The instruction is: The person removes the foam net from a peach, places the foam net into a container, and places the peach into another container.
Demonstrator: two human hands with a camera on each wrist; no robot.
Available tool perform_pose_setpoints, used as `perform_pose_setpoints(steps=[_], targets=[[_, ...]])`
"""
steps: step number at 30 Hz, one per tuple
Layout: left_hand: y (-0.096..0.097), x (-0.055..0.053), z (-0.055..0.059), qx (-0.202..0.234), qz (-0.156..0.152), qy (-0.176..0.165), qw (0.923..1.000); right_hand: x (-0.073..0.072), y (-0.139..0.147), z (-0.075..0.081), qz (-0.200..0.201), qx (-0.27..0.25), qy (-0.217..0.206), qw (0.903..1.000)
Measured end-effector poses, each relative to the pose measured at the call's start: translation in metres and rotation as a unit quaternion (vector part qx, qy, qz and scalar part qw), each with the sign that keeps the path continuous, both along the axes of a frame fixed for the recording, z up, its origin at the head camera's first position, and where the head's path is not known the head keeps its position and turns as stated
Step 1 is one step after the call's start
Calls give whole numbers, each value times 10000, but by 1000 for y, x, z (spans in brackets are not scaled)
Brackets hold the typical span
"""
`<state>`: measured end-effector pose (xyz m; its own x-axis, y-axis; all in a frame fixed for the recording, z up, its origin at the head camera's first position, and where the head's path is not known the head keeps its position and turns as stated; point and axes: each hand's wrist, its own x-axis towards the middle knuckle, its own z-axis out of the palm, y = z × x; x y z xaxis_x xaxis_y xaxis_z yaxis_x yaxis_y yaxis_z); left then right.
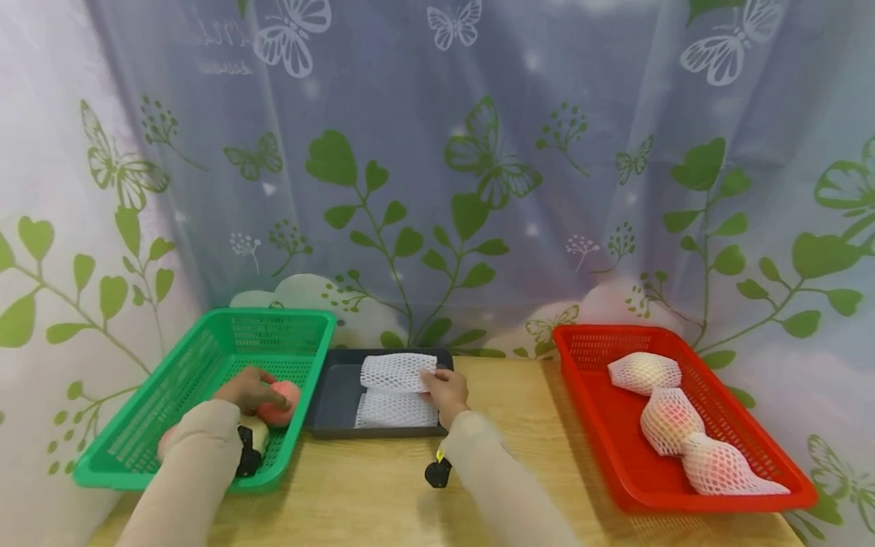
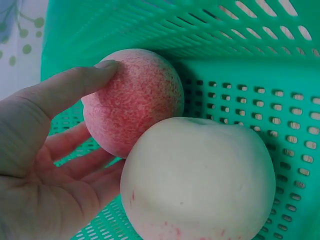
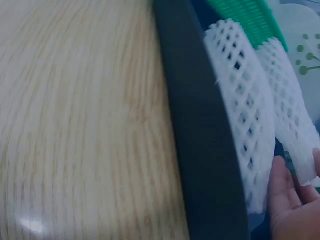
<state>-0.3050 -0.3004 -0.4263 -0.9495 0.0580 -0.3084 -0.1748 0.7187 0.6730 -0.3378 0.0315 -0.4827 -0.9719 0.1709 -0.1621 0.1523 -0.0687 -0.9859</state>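
Observation:
Inside the green basket (image 1: 326, 338), my left hand (image 1: 247, 389) holds a pink peach (image 2: 137, 100), its thumb on top and its fingers around the lower side. A larger pale peach (image 2: 200, 180) lies right beside it, overlapping part of the pink one in the left wrist view. At the dark grey tray (image 1: 335, 391), my right hand (image 1: 449, 396) pinches the right end of a white foam net sleeve (image 1: 395, 372). Another foam net sleeve (image 1: 396, 410) lies flat in the tray, nearer to me.
To the right stands a red basket (image 1: 601, 429) with three net-wrapped fruits (image 1: 671, 420). Another pinkish fruit in the green basket is mostly hidden by my left sleeve (image 1: 205, 448). A patterned curtain (image 1: 424, 190) hangs behind the wooden table (image 1: 369, 486).

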Motion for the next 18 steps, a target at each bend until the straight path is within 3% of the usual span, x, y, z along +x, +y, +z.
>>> perform_pose_setpoints(steps=[7, 12, 18], targets=[[-1, -1, -2, 90, 66, -171, 9998, 7, 3, -6, -181, 1224, 7, 9923], [-3, -1, -3, 135, 115, -208, 9996, 8, 1, -11, -235, 2290, 9, 9731], [-5, -1, -6, 284, 260, -261, 9989, 7, -6, -15, -336, 2953, 90, 9548]])
